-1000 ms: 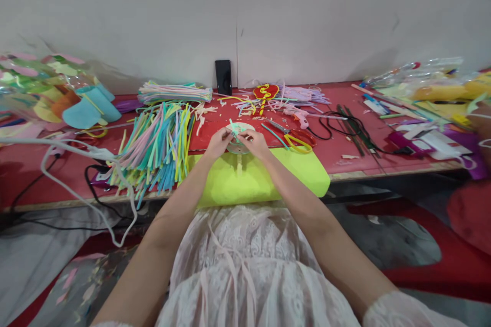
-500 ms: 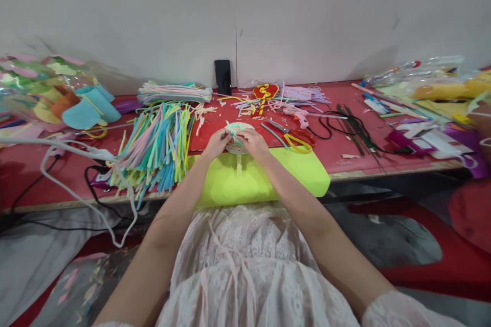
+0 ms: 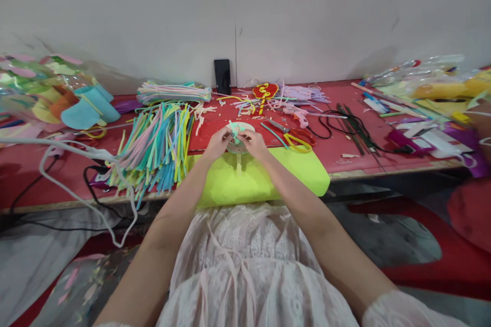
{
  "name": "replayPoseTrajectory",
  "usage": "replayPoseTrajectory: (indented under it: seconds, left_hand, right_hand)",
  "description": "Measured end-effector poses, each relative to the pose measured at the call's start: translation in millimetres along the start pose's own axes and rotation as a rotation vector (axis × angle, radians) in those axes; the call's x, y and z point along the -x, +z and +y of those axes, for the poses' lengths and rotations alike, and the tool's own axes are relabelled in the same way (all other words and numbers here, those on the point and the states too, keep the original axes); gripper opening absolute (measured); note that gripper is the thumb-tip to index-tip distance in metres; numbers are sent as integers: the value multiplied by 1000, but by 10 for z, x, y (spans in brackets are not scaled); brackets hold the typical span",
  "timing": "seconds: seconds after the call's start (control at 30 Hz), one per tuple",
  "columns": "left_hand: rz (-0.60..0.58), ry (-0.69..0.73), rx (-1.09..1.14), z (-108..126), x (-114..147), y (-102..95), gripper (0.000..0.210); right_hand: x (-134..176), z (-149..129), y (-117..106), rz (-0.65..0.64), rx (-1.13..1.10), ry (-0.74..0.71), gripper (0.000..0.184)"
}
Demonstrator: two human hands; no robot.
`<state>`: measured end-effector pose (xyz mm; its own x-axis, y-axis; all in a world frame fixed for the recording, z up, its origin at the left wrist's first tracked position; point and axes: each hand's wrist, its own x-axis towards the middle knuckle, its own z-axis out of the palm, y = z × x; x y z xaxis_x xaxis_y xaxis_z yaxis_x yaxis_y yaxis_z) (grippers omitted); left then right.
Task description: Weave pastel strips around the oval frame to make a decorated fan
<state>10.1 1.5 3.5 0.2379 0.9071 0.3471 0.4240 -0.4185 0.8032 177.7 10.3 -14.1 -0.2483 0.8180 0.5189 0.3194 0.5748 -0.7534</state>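
Note:
Both hands meet over a pale round disc (image 3: 235, 148) with a short stick, lying at the edge of a bright yellow-green sheet (image 3: 215, 184). A small mint-green twisted strip (image 3: 236, 129), looking like a pipe cleaner, sits between my fingertips. My left hand (image 3: 219, 142) pinches it from the left, and my right hand (image 3: 252, 142) pinches it from the right. Fingers partly cover the strip and the disc. Just right of my right hand lie scissors with yellow handles (image 3: 297, 143), beside red-handled pliers (image 3: 303, 135).
A large bundle of pastel pipe cleaners (image 3: 155, 143) spreads to the left. At the back a black phone (image 3: 222, 76) leans on the white partition (image 3: 115, 25). A pink glue gun (image 3: 301, 118) with a black cord lies right. A white cable (image 3: 130, 204) loops over the left edge.
My fingers have shifted slightly around the mint-green strip, and the right fingertips sit a little differently. Everything else on the table stays where it was.

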Motion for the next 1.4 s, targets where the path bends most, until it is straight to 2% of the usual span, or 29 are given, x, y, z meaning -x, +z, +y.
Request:
replayPoseTrajectory:
  seconds: [0.17,0.3,0.6,0.7,0.9,1.07,1.3,1.4]
  left_hand:
    - [-9,40,-56,40,19,-28,9]
    - [-10,72,-61,51,29,-38,11]
    - [4,-32,39,15,29,-18,24]
    - [-25,-70,37,12,31,-15,23]
    - [-44,1,-15,-4,13,-23,11]
    - [-41,40,-9,-13,7,-29,9]
    - [-50,-85,17,26,10,-24,17]
    - [-30,-64,40,60,9,-39,18]
  right_hand:
    - [-25,-32,-44,-68,-133,138,25]
    - [-37,-15,-69,-125,-213,189,26]
    - [-33,-37,-45,-64,-96,131,29]
    - [-29,-60,-44,-74,-85,107,29]
    - [-27,-39,-48,-105,-119,120,27]
    - [-29,2,-50,-147,-223,168,29]
    - [-9,-83,-78,-184,-149,134,31]
    - [-15,-110,-81,-180,-188,171,34]
